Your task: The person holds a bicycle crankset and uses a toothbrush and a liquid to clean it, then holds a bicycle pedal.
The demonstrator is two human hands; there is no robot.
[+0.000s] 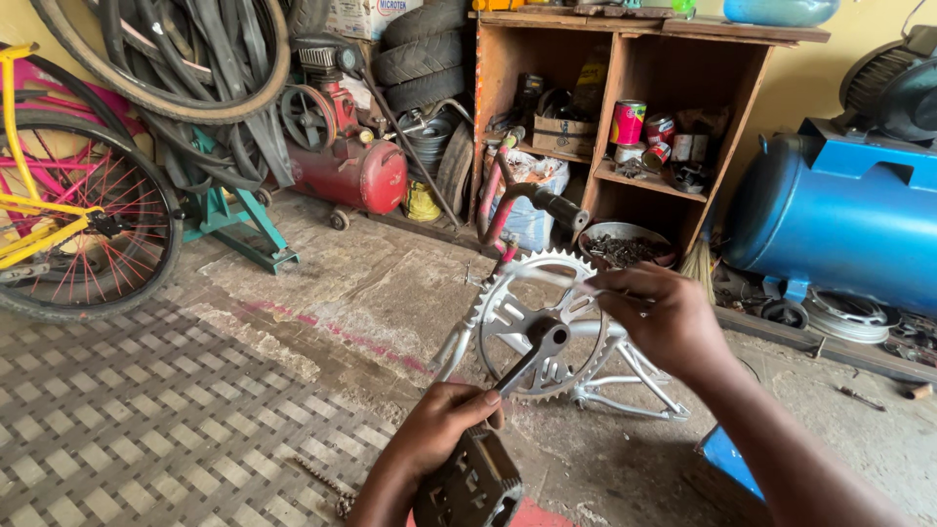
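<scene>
An upturned silver bicycle frame (625,376) lies on the floor with its toothed chainring (508,314) facing me. My left hand (429,439) grips the black pedal (468,483) at the end of the dark crank arm (535,356). My right hand (659,317) rests on the upper right rim of the chainring, fingers pinched at the teeth. What the fingers pinch is too small to tell. A handlebar with a black grip (558,207) rises behind the chainring.
A yellow and pink bicycle (68,210) stands at the left. A red compressor (351,166) and stacked tyres (425,54) line the back wall. A wooden shelf (634,107) holds tins; a blue tank (830,215) sits right. A chain (327,483) lies on the floor.
</scene>
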